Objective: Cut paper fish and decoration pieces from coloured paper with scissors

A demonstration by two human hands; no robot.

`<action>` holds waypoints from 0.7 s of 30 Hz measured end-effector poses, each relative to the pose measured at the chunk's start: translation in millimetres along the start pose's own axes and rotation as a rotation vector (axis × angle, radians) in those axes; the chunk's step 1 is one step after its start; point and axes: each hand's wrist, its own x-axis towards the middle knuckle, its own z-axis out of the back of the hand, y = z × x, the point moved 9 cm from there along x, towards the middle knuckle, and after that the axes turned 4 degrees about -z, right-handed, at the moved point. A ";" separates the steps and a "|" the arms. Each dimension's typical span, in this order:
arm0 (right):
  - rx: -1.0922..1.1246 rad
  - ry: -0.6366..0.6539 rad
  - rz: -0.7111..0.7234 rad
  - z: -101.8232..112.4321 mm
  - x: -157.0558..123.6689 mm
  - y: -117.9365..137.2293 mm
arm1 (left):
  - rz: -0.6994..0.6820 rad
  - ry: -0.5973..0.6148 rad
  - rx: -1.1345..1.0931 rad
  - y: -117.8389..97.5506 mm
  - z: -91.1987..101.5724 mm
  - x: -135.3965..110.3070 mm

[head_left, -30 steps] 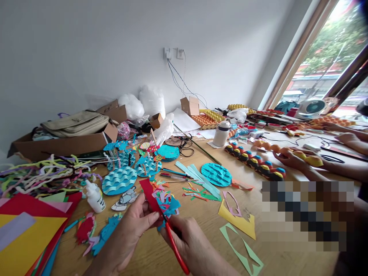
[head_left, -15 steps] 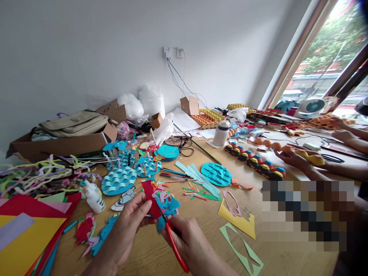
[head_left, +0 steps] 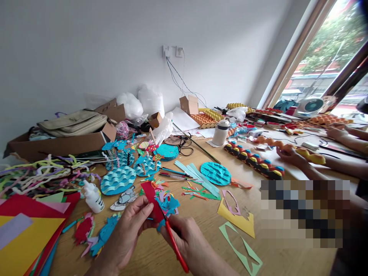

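Observation:
My left hand (head_left: 135,218) pinches a strip of red paper (head_left: 150,193) between thumb and fingers, its top end pointing up and away. My right hand (head_left: 191,235) is wrapped round red-handled scissors (head_left: 176,245), whose blades lie at the right edge of the strip near its lower end. Just behind the strip sits a heap of cut paper scraps (head_left: 168,201) in blue, pink and orange. Left of my left hand lie a blue paper fish (head_left: 107,232), a red paper cutout (head_left: 84,229) and a grey-and-white fish drawing (head_left: 126,198).
A white glue bottle (head_left: 94,197) stands at left beside coloured paper sheets (head_left: 34,234). Wavy blue discs (head_left: 118,180) lie behind. Paper offcuts (head_left: 240,247) lie at right. A co-worker's hand (head_left: 290,155) holds an orange and yellow egg-carton strip (head_left: 310,156). A white jar (head_left: 221,133) stands further back.
The red strip and the scissors have shifted slightly, the blades still against the strip. At right, the co-worker's hands have moved a little. The view has drifted slightly.

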 end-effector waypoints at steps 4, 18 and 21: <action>0.007 -0.004 -0.007 1.5 0.3 -0.5 | -0.005 0.001 -0.033 2.6 0.2 0.2; 0.726 -0.005 -0.122 3.1 9.8 -10.1 | 0.010 -0.043 -0.017 13.2 2.6 -2.6; 0.808 -0.006 -0.124 4.3 15.2 -7.2 | 0.010 -0.051 0.025 13.6 -3.0 -3.2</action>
